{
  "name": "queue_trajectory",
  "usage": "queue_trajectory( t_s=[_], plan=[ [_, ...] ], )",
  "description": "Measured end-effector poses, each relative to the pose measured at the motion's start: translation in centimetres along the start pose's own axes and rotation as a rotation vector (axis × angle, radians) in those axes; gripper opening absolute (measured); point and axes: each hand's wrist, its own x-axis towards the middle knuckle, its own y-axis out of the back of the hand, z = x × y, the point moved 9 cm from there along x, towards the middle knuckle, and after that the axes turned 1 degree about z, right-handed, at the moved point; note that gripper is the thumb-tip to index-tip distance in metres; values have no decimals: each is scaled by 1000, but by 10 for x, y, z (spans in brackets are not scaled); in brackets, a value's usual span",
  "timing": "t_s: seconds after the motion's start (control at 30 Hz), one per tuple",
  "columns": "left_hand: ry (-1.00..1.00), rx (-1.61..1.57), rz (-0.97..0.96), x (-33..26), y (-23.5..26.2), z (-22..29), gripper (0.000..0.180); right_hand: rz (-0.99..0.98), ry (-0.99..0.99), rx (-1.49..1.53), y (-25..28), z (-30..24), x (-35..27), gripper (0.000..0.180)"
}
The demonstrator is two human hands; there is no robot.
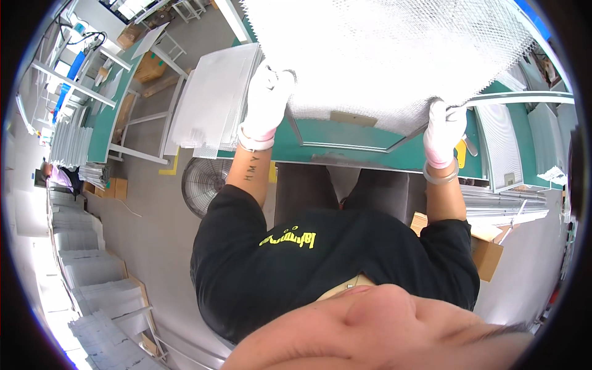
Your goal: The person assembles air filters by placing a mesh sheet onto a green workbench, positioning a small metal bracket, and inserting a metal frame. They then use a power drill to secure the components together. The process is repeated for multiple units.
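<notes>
A large silvery mesh sheet [394, 55] is held up over the green table, its near edge toward me and much of it washed out by glare. My left hand [266, 102], in a white glove, is closed on its left corner. On the right side of the near edge, the fingers of my right hand [444, 126], also white-gloved, are pinched round it. Partly hidden beneath the sheet, a thin metal frame [345, 147] lies on the tabletop near the front edge. To the right of my right hand lies a tool with a yellow handle [461, 154].
Left of my left hand is a stack of pale mesh sheets [213, 98]. More panels [502, 145] rest on the green table [394, 161] at the right. A round floor fan [206, 185] stands below at left. Cardboard boxes [487, 259] sit low on the right.
</notes>
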Motion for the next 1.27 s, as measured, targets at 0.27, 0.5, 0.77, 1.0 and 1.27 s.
queue_trajectory(
  t_s=[0.27, 0.5, 0.77, 1.0, 1.27],
  plan=[
    [-2, 52, 22, -20, 4, -11, 20, -61, -31, -227, -7, 0, 1, 21],
    [52, -19, -7, -65, 4, -57, 30, -124, -335, 235, -21, 45, -34, 30],
    [136, -85, -13, -109, 11, -109, 43, -191, -384, 133, -22, 81, -70, 36],
    [321, -25, -100, -122, 11, -141, 41, -154, -491, 159, -12, 118, -102, 36],
    [275, -122, -306, -30, 6, -63, 62, -321, -444, 238, -23, 56, -18, 40]
  ],
)
